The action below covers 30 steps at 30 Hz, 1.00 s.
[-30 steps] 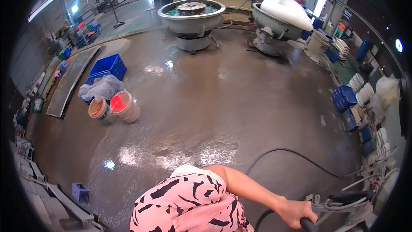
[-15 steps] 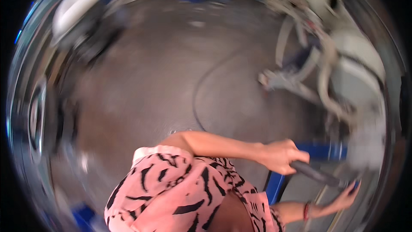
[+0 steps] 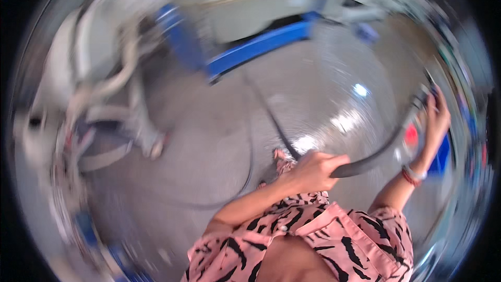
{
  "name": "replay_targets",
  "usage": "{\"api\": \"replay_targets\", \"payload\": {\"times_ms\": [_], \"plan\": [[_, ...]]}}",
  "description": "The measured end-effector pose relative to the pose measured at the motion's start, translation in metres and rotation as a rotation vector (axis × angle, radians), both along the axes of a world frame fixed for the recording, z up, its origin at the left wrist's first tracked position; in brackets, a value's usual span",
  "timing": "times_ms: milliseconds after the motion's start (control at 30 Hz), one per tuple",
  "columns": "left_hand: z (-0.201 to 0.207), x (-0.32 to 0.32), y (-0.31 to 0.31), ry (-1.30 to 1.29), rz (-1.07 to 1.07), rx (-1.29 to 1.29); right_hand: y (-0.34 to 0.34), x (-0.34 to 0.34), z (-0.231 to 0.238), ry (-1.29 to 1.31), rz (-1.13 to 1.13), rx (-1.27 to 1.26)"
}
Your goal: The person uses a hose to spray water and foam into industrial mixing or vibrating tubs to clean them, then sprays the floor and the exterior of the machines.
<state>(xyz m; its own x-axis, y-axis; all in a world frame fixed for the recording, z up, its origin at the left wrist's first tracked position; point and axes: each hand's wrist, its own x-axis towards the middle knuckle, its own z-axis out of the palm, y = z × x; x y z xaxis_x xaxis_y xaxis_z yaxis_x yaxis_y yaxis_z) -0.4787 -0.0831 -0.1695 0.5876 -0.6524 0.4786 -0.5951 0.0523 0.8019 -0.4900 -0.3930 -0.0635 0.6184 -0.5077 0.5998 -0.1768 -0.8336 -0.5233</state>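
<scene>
A thick black hose (image 3: pixel 368 164) bows between my two hands. My left hand (image 3: pixel 315 171) is wrapped round it in front of my body. From there the hose trails down and away along the floor. Farther out on the right, my raised right hand (image 3: pixel 438 117) grips the hose's end piece, beside a greyish fitting (image 3: pixel 419 100). Something small and blue shows at those fingers; blur and the fingers hide the end piece's exact shape.
A blue-framed machine (image 3: pixel 261 49) with a pale body stands ahead. On the left is a white machine (image 3: pixel 99 47) with curved tubes. The hose loops over the grey floor (image 3: pixel 193 125). A round red thing (image 3: pixel 411 134) and a blue object (image 3: pixel 442 156) lie near my right forearm.
My view has swung right, so the white machine now appears on the left. Both hands keep hold of the hose; the right one is raised farther outward in the picture.
</scene>
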Motion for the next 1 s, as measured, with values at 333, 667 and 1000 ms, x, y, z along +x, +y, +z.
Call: {"api": "replay_targets", "payload": {"times_ms": [333,667,1000], "plan": [[-0.064,0.059,-0.072,-0.111,-0.688,0.186,0.024,-0.141,-0.146,-0.439,-0.784,0.261],[-0.121,-0.111,-0.258,-0.205,-1.225,0.248,-0.065,-0.376,-0.233,-1.247,-0.988,0.333],[-0.118,-0.258,-0.311,-0.128,-1.395,0.183,-0.081,-0.528,-0.198,-1.326,-1.056,0.214]]}}
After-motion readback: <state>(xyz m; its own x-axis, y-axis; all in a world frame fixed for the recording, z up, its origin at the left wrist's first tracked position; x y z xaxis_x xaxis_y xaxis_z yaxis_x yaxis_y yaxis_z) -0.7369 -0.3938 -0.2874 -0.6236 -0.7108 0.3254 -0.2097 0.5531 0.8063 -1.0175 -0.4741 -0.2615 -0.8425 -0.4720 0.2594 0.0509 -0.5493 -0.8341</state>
